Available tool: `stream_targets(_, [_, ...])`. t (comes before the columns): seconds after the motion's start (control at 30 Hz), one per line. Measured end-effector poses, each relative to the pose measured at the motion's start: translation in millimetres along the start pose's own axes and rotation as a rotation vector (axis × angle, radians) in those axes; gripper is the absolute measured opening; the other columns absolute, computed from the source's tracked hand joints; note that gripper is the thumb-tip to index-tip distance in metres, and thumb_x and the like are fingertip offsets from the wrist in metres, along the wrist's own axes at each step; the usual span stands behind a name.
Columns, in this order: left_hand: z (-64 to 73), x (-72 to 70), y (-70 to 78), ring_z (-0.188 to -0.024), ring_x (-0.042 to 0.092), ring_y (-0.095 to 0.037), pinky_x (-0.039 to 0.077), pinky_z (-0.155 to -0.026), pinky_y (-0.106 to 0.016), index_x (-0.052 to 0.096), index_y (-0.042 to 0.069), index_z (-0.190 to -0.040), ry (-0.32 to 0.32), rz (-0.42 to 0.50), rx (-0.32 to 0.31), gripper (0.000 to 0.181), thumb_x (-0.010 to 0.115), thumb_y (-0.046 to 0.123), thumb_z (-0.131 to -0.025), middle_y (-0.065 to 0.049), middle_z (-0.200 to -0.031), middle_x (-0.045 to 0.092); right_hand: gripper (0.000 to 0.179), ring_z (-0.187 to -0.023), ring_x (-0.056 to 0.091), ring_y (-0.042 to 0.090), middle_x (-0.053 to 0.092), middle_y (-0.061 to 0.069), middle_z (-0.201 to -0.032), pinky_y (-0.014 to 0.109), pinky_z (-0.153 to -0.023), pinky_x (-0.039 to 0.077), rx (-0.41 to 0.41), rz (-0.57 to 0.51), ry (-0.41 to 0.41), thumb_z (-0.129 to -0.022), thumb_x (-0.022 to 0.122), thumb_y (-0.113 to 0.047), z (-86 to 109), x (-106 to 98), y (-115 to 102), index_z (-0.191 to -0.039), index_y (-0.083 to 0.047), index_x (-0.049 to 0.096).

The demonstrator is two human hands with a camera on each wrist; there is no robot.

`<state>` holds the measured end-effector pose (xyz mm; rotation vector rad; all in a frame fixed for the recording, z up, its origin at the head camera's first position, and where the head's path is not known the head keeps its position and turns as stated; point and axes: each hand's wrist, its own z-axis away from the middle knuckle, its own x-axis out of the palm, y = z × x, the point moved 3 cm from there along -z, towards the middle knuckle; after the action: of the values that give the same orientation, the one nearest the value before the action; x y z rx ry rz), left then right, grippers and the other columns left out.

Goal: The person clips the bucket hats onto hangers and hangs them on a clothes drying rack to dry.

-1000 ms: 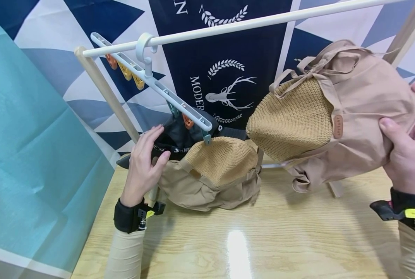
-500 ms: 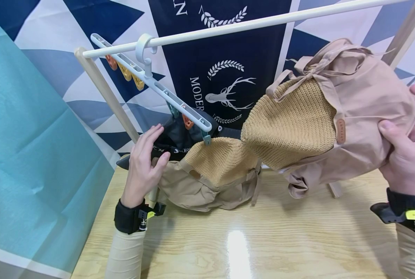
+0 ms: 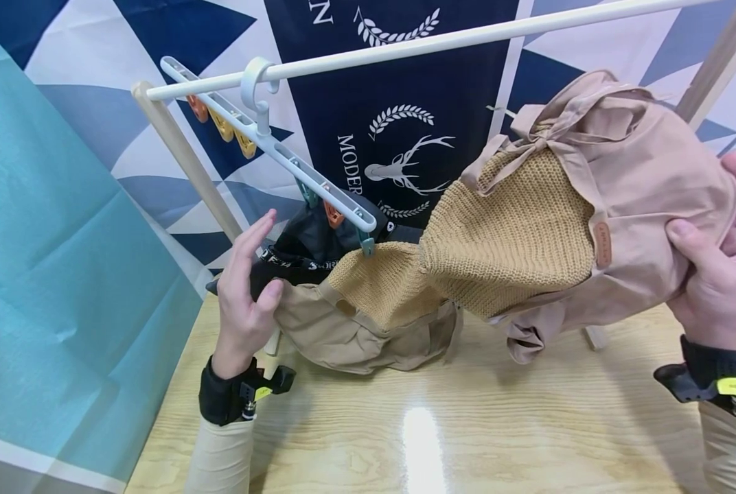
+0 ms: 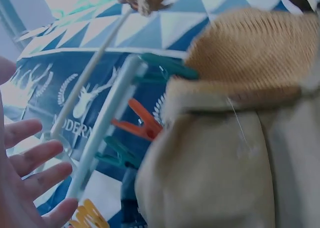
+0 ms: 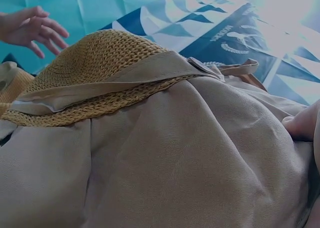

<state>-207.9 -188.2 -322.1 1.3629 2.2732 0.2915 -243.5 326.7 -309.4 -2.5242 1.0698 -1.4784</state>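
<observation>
Pink-beige hat (image 3: 646, 171) with woven straw crown, held up at right by the right hand (image 3: 726, 281).
Right hand grips the fabric brim, thumb on the near face; ribbon bow at top, small brown tag (image 3: 603, 245) beside the straw. Crown points left, overlapping a second straw-and-beige hat (image 3: 355, 343) in the head view; contact between the two unclear. Second hat hangs from a teal clip (image 3: 366, 245) at the near end of a pale blue hanger (image 3: 331, 189), hooked over a white rod (image 3: 405, 51). Left hand (image 3: 244, 315) holds nothing: fingers extended, thumb apart, near the second hat's left side. Behind that hat, a dark item (image 3: 318, 237) with white lettering. Orange and yellow clips along the hanger. Light wood counter (image 3: 343, 425) below; patterned blue-and-white cloth (image 3: 158, 137) behind.
</observation>
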Motion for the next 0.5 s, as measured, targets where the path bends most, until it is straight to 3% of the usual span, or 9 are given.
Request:
stream_targets(0.17, [-6.2, 0.6, 8.1, -0.156, 0.056, -0.015, 0.046, -0.127, -0.034, 0.055, -0.01, -0.156, -0.013, 0.061, -0.023, 0.084, 0.053, 0.062, -0.111, -0.002, -0.167, 0.062, 0.076, -0.123, 0.075, 0.038, 0.072, 0.028, -0.141, 0.041, -0.095, 0.068, 0.003, -0.006, -0.001, -0.087, 0.052, 0.043, 0.6, 0.0, -0.6, -0.154, 0.01, 0.043])
stream_targets(0.5, [-6.9, 13.5, 12.8, -0.156, 0.057, -0.017, 0.051, -0.121, -0.03, 0.057, -0.01, -0.155, -0.075, 0.165, -0.033, 0.084, 0.054, 0.062, -0.112, -0.006, -0.166, 0.063, 0.073, -0.118, 0.075, 0.036, 0.073, 0.028, -0.136, 0.039, -0.093, 0.068, -0.004, -0.004, -0.042, -0.086, 0.052, 0.043, 6.3, 9.0, 1.0, -0.152, 0.011, 0.043])
